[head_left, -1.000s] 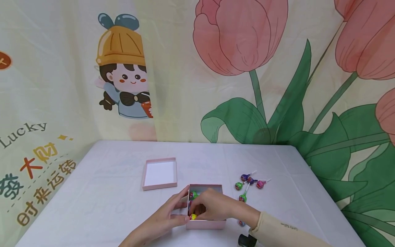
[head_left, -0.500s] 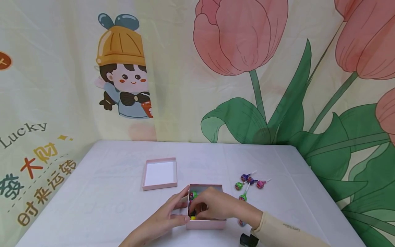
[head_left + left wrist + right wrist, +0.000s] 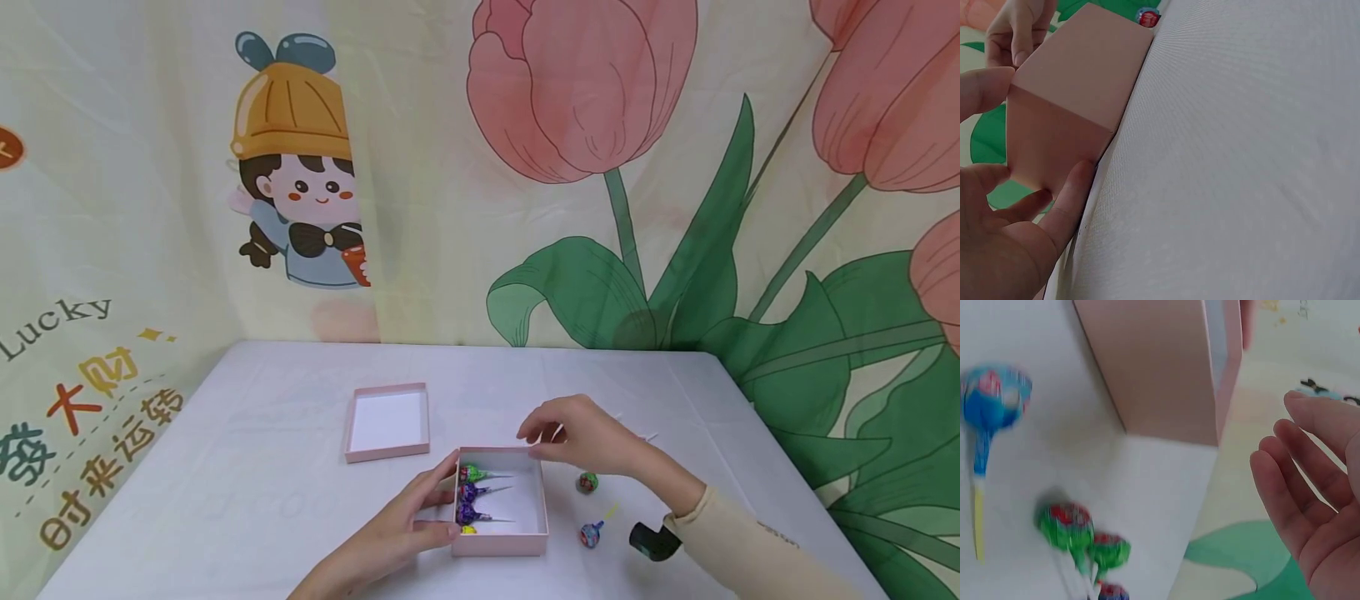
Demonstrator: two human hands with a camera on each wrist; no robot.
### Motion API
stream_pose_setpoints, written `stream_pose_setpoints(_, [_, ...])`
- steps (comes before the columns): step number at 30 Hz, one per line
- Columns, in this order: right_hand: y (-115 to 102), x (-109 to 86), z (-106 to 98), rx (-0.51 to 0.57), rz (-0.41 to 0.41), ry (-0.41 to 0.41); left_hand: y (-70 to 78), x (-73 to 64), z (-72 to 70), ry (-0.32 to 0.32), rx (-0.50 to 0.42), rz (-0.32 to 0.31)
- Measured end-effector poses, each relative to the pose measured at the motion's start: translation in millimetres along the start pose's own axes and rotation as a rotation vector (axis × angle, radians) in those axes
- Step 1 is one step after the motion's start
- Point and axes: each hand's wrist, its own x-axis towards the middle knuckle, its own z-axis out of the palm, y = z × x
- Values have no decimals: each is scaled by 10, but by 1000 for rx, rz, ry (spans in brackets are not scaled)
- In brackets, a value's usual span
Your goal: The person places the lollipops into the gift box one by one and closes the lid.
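Note:
A pink box (image 3: pixel 501 546) stands uncovered on the white table. Along its left inner wall lie a green lollipop (image 3: pixel 471 473), two purple lollipops (image 3: pixel 471 492) and a yellow one (image 3: pixel 468 529), the sticks of the upper three pointing right. My left hand (image 3: pixel 401 525) rests against the box's left side, fingers spread over that wall and thumb at the near corner. Above the box's far right corner hovers my right hand (image 3: pixel 579 433), its fingers loosely bent with nothing between them. Right of the box are a blue lollipop (image 3: pixel 591 535) and a green lollipop (image 3: pixel 1067 526).
A shallow pink lid (image 3: pixel 387 417) lies inside up, behind and left of the box. More lollipops are partly hidden by my right hand and forearm; another green one (image 3: pixel 1110 550) shows in the right wrist view. A printed curtain (image 3: pixel 427 208) hangs behind the table.
My right hand has lifted out of the box and moved up and to the right. Lollipops it covered inside now show. My left hand stays at the box's side.

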Motion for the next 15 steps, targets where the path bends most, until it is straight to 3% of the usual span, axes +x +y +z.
stream_pose_setpoints(7, [288,-45,-265,-68,64,80,-16,-12,-6,1,6,-1])
stream_pose_setpoints(15, [740,-97,-365,-96,147,108,6,-18,-3,-3,14,21])
